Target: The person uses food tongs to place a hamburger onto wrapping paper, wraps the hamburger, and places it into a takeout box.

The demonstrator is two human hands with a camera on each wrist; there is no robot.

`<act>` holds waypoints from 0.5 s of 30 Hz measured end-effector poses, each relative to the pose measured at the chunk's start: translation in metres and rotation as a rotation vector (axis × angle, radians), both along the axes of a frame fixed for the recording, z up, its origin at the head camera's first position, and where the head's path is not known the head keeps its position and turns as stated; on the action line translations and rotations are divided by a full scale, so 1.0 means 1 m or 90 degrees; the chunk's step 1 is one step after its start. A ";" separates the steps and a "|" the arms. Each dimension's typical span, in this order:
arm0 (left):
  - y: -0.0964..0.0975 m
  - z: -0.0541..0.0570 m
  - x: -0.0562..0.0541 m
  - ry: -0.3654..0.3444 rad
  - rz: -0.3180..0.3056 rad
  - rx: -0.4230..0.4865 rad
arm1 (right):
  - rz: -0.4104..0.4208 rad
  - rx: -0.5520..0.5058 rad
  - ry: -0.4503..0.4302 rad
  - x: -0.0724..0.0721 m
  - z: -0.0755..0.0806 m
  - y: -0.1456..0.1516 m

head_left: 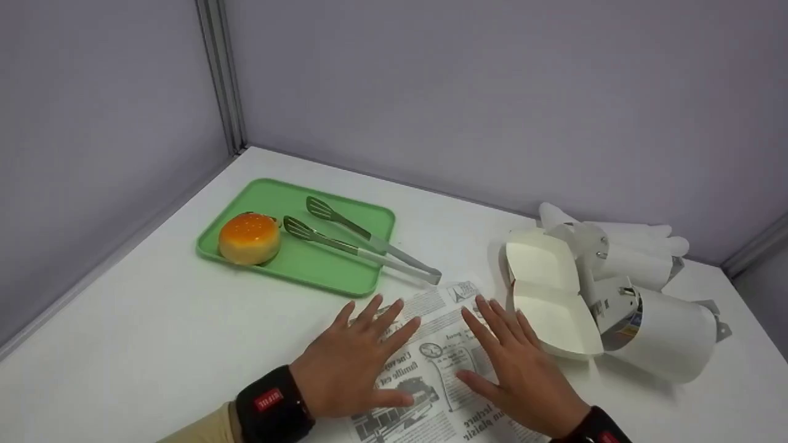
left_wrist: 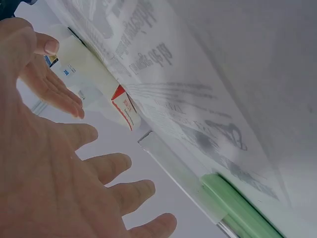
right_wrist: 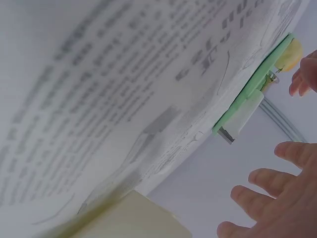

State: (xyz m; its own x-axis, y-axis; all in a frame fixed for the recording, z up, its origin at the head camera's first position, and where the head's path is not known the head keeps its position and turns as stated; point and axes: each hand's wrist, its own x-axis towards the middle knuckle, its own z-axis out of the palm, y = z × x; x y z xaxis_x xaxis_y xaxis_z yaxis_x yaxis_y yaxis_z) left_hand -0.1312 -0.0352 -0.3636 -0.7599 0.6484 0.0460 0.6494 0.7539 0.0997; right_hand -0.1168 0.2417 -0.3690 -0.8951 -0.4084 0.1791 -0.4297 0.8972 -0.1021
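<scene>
A sheet of newsprint-patterned paper [head_left: 443, 351] lies flat on the white table, its near edge cut off by the head view. Over its left part my left hand [head_left: 354, 357] is spread, palm down, with straight fingers. My right hand [head_left: 523, 369] is spread likewise over the paper's right side. Both wrist views show a gap between the fingers and the printed paper [left_wrist: 163, 79], and neither hand holds anything. Just right of the right hand stands an unfolded cream burger box [head_left: 557, 320]. Beyond the left fingertips is a green tray [head_left: 320, 280].
On the tray sit a sesame-topped burger bun [head_left: 249, 239] and metal tongs [head_left: 363, 249], whose handle end reaches past the tray's rim. White holders [head_left: 668, 332] with papers and gloves [head_left: 646, 231] stand at the right. Grey partition walls [head_left: 462, 111] border the table.
</scene>
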 end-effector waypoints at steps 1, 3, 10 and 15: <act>0.000 0.000 0.000 0.004 0.002 -0.006 | 0.005 0.004 0.004 -0.002 0.000 -0.002; 0.000 0.000 -0.001 0.008 0.006 -0.016 | 0.017 0.003 0.006 -0.007 0.000 -0.005; 0.000 0.000 -0.001 0.008 0.006 -0.023 | 0.037 -0.010 0.018 -0.021 -0.002 -0.017; -0.002 0.000 0.002 0.000 0.016 -0.009 | 0.043 -0.026 -0.011 -0.032 -0.002 -0.029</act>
